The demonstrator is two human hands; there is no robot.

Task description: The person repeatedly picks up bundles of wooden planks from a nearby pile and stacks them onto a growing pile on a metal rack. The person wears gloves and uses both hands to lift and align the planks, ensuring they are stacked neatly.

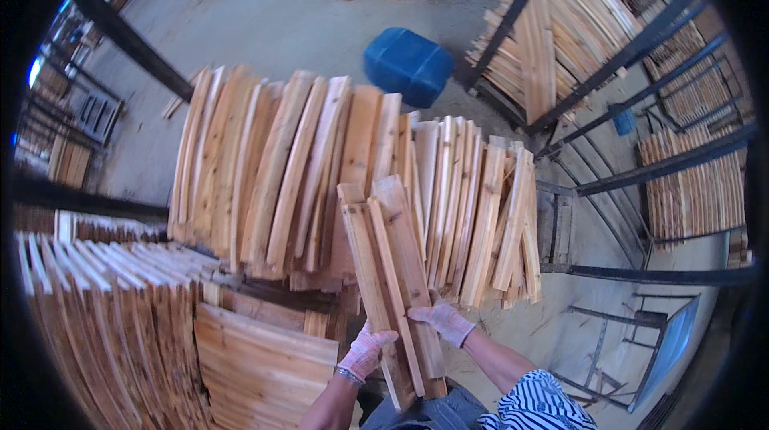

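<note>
Boards point(412, 258) are clamped by left hand point(370, 350) and right hand point(445, 321); the strip point(396, 294) between — seemingly held by squeeze alone — could be dropped if pressure is eased.

Woodworking workshop | board stacks point(693, 181) | dark metal frames point(132, 41) | grey concrete floor point(280, 21)

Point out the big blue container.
In the head view, the big blue container is above centre, slightly right, beyond the row of boards and left of the tall lumber stack.
</note>
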